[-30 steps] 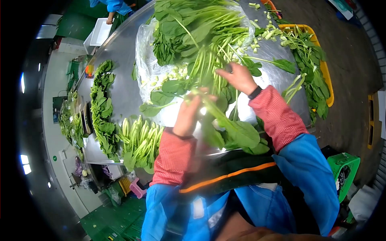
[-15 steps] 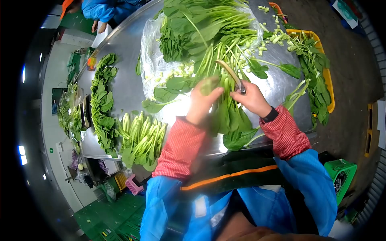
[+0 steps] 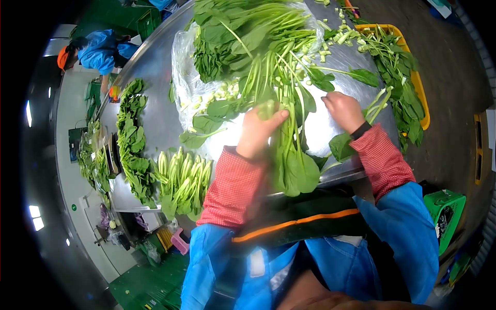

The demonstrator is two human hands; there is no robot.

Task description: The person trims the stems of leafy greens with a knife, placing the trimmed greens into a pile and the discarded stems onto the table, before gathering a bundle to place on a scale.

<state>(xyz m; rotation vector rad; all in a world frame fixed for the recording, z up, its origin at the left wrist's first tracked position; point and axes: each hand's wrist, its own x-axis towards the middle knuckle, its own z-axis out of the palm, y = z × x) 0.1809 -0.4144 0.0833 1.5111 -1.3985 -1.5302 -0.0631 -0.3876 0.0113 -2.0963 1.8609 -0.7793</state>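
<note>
My left hand (image 3: 260, 129) is closed round the stems of a leafy green bunch (image 3: 295, 168), whose leaves hang toward the table's near edge. To its right, my right hand (image 3: 345, 111) is closed with bent fingers, apart from the bunch; what it holds, if anything, is hidden. Beyond both hands a large pile of greens (image 3: 243, 36) lies on clear plastic wrap (image 3: 183, 70). Cut stem pieces (image 3: 223, 94) are scattered beside it. Loose leaves (image 3: 342, 147) lie below my right hand.
The metal table (image 3: 160, 111) carries a row of greens (image 3: 132, 137) and a stem bundle (image 3: 186, 178) at left. A yellow crate (image 3: 422, 103) with greens stands at right, a green crate (image 3: 442, 217) lower right. A co-worker (image 3: 98, 51) in blue is at upper left.
My right hand has moved right, away from the bunch, and the curved knife seen in it earlier no longer shows. My left hand still grips the stems. The co-worker appears more fully.
</note>
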